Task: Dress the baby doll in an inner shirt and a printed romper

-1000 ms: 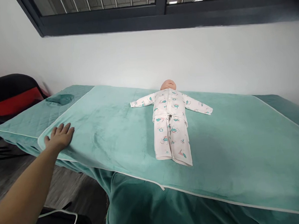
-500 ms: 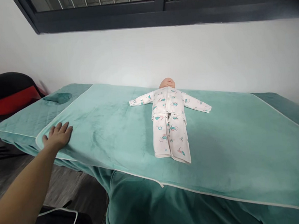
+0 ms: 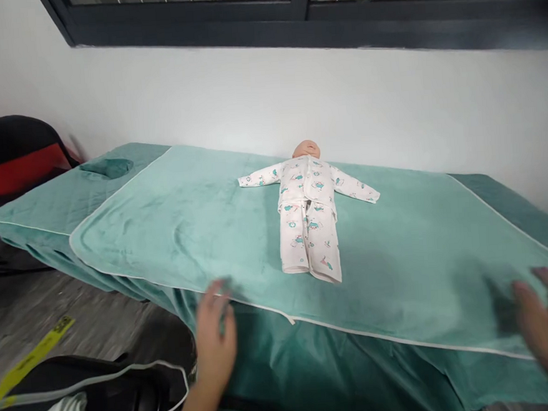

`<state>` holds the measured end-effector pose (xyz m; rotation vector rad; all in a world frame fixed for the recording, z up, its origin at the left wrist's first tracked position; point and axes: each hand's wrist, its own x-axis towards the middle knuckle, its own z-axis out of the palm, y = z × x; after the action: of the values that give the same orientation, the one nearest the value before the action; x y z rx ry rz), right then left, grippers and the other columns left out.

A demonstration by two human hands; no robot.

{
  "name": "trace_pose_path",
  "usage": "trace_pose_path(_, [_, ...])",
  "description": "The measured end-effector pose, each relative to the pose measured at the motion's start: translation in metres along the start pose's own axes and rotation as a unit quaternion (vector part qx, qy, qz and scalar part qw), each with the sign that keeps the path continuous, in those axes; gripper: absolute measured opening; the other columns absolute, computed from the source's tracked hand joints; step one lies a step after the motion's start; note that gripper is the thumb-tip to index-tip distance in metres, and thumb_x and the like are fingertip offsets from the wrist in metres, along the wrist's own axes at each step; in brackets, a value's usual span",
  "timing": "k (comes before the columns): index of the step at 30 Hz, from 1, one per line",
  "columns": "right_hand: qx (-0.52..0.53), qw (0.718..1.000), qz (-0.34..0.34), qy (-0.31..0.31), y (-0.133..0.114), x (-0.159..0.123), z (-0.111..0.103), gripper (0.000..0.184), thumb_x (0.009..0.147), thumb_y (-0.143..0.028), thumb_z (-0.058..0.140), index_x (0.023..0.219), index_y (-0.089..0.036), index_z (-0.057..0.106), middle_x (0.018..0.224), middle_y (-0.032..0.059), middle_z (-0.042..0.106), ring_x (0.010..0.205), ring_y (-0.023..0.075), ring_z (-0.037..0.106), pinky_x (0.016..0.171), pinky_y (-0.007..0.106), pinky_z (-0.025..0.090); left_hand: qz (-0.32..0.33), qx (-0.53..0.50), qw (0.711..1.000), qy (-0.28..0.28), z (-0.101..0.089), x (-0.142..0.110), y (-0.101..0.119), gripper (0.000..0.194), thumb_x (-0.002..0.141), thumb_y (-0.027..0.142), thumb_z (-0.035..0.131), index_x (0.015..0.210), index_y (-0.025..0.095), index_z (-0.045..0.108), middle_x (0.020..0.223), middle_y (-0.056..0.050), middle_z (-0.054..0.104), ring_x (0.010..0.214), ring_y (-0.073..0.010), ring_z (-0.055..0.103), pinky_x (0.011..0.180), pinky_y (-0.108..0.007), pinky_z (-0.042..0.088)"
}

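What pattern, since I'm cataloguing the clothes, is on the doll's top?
The top is white with small, scattered teal prints, best seen in the head view.

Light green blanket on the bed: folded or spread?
Spread: the light green blanket lies nearly flat across most of the bed, with the dressed doll on top.
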<state>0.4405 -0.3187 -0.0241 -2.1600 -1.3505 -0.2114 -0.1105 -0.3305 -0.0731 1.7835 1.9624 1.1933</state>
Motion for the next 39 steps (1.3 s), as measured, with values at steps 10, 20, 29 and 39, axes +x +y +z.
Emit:
trace_pose_path(10, [0.408,0.736,-0.073,-0.535,-0.198,-0.247,0.044,0.031,0.093,-0.035,0.052,0.122,-0.037,0.063,0.115,0.0036,0.069,0.106,0.0268,0.066,0.097,0.044,0.052,0.032,0.058,0.977,-0.204,0.014,-0.085,-0.001,0.068,0.090,0.045,0.054,0.151,0.051,0.024,0.162,0.003,0.027,0.151,-0.0324,0.021,0.124,-0.060,0.009])
trace_pose_path(20, [0.485,0.479,0.157,-0.714,-0.219,-0.289,0.106,0.042,0.076,-0.056,0.064,0.083,-0.015,0.061,0.061,-0.0001,0.062,0.046,0.0088,0.052,0.044,0.020,0.036,0.029,0.281,0.946,-0.158,0.021,-0.069,0.006,0.058,0.099,0.043,0.038,0.150,0.017,0.041,0.161,-0.010,0.031,0.149,-0.0328,0.027,0.111,-0.056,0.040])
trace_pose_path(29, [0.456,0.475,0.178,-0.731,-0.214,-0.299,0.148,0.052,0.072,-0.066,0.062,0.080,-0.014,0.059,0.052,0.0016,0.061,0.037,0.0106,0.051,0.040,0.021,0.032,-0.108,0.161,0.966,-0.169,0.028,-0.040,-0.014,0.066,0.096,0.053,0.040,0.153,0.021,0.035,0.163,-0.011,0.027,0.147,-0.0333,0.030,0.111,-0.052,0.041])
trace_pose_path(39, [0.397,0.512,0.077,-0.758,-0.207,-0.292,0.124,0.037,0.078,-0.053,0.066,0.084,-0.017,0.063,0.063,-0.0027,0.060,0.052,0.0100,0.053,0.051,0.022,0.037,-0.225,0.039,0.957,-0.178,0.030,-0.023,-0.034,0.073,0.094,0.061,0.037,0.155,0.021,0.031,0.161,-0.013,0.031,0.146,-0.0325,0.034,0.116,-0.052,0.035])
